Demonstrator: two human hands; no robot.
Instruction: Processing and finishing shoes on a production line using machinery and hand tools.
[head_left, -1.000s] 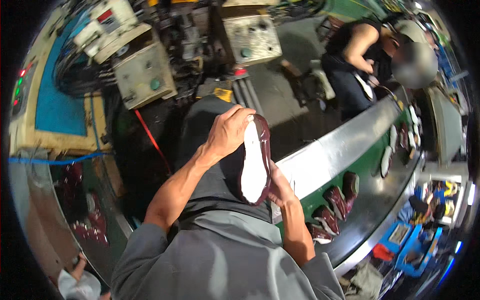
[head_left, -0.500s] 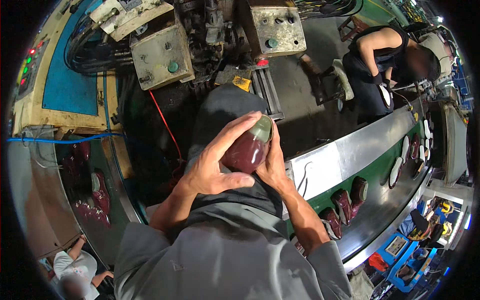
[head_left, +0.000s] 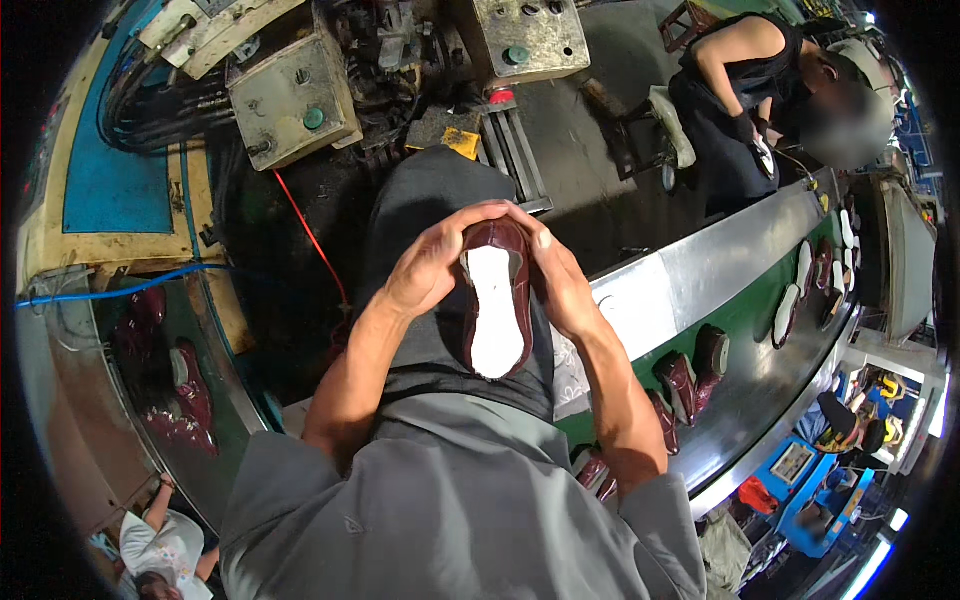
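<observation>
A burgundy shoe upper point(head_left: 522, 290) is held over my lap, its white underside facing up. My left hand point(head_left: 428, 262) curls round its far end from the left, and my right hand point(head_left: 562, 275) closes on the same end from the right. The fingertips of both hands meet along the far edge. The near end of the shoe upper rests close to my dark trousers. Behind the hands, most of the burgundy front is hidden.
On my right runs a green conveyor point(head_left: 645, 375) with a metal edge, carrying several burgundy and white shoes point(head_left: 712, 355). More burgundy shoes point(head_left: 192, 385) lie on the left belt. Control boxes point(head_left: 295, 105) stand ahead. A co-worker point(head_left: 735, 110) bends over at the far right.
The shoe upper has been turned over, from its glossy burgundy front to its white underside. Both hands now grip its far end. The whole view has shifted slightly.
</observation>
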